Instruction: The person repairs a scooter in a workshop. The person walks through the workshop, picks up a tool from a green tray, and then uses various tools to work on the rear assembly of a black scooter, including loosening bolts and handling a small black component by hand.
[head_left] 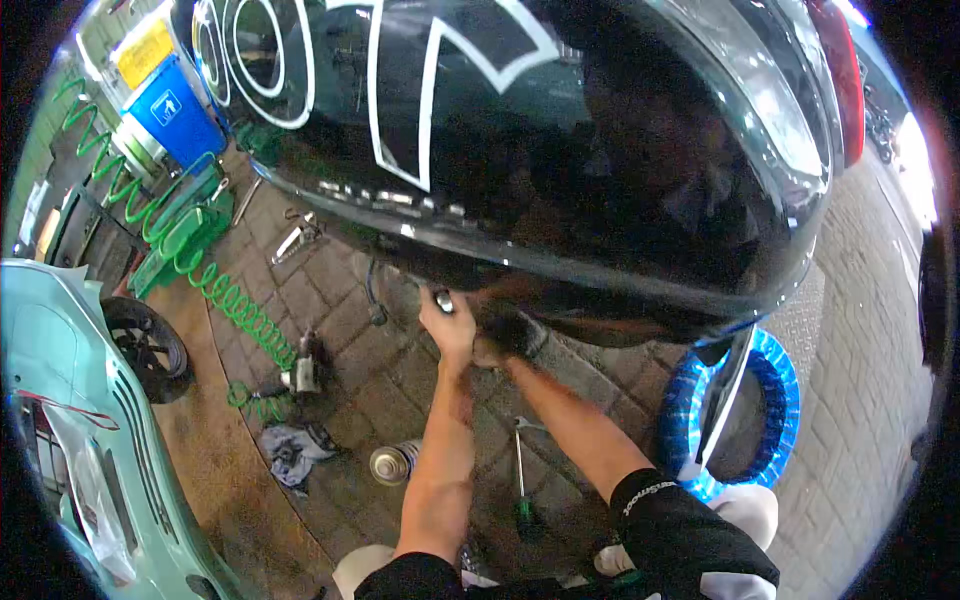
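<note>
Both forearms reach forward beneath the lower edge of a glossy black vehicle body [600, 170] with white outlined lettering. My left hand [450, 322] is closed around a tool with a shiny, round metal end [444, 299]; the rest of it is hidden. Close beside that wrist, my right hand [487, 350] lies in dark shade under the body, and its fingers are hidden. A short black cable with a connector [376, 312] hangs down left of my left hand.
On the paving lie an air impact wrench [304, 368] on a green coiled hose [240, 318], a rag [292, 452], a spray can [392, 463] and a green-handled screwdriver [523, 495]. A blue-wrapped tyre [778, 385] is at right, a mint-green body panel [85, 330] at left.
</note>
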